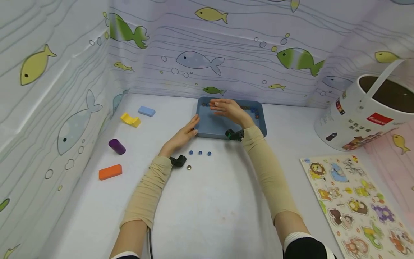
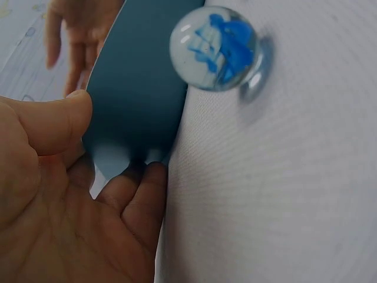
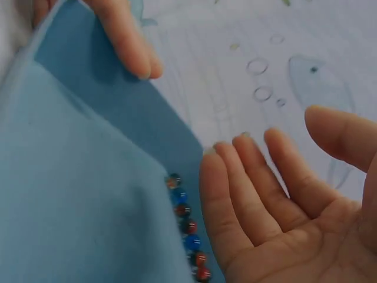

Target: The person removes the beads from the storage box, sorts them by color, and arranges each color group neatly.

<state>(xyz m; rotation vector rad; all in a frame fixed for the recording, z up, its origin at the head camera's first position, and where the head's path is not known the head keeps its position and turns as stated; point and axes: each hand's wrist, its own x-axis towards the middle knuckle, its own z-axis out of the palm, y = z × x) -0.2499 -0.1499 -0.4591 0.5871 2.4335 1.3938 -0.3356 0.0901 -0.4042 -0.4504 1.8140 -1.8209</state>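
A blue-grey tray lies near the back wall. Along its far side and right end runs a row of small glass marbles, some blue and some reddish. My left hand rests against the tray's left end, fingers stretched along the wall and thumb by the rim. Over the tray hovers my right hand, its fingers extended and nothing in them. On the table before the tray sit three blue marbles and one brownish marble. Close up in the left wrist view, one clear marble has a blue swirl.
To the left lie a light blue block, a yellow curved block, a purple cylinder and an orange block. An animal puzzle board lies at the right, below a white bucket with a handle.
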